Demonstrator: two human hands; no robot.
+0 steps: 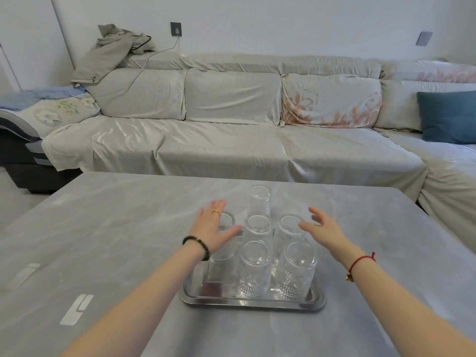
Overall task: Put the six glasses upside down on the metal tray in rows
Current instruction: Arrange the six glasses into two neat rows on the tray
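A shiny rectangular metal tray (251, 304) with rounded corners lies on a grey marbled table (103, 240), and everything else is placed from it. On the tray's near edge stand two clear ribbed drinking glasses, upside down: one at the middle (255, 269) and one toward the right end (297, 270). Behind them on the tray stand two more inverted glasses, middle (258, 229) and right (289, 229). Over the tray's left side the left hand (215, 229), wearing a gold ring and a dark bead bracelet, lies with fingers spread flat on a fifth inverted glass (224, 243), not gripping it. Over the tray's right side the right hand (323, 228) hovers open, fingers loosely curled, holding nothing. At the tray's far end a sixth glass (260, 202) stands. Beyond the tray stretches a cloth-covered beige sofa (231, 124).
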